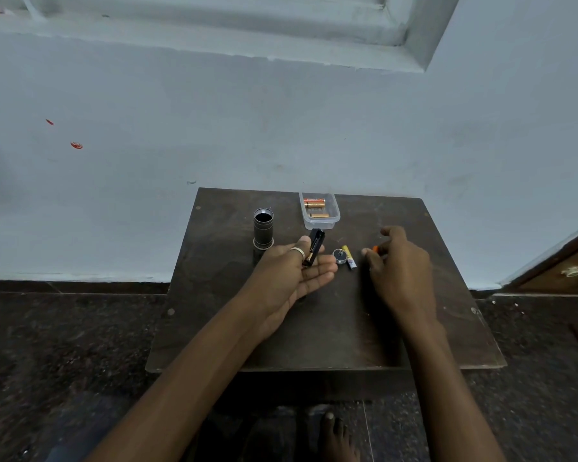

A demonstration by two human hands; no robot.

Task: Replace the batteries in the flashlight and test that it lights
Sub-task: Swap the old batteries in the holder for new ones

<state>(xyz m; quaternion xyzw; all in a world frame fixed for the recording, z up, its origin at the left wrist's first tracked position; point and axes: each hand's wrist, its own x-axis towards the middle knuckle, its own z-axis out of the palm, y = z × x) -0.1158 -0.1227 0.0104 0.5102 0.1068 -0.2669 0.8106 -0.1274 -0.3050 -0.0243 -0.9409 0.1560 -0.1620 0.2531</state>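
I read: left hand (294,275) thumb pins battery holder (314,247) on flat fingers | right hand (401,270) fingertips pinch orange battery (375,249)

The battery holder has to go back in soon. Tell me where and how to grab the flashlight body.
Probably wrap fingers round the middle of the flashlight body, coming in level from its left. It stands upright on the table with its open end up, so a side grip leaves the mouth free, and the left hand, holding the battery holder, sits on its right.
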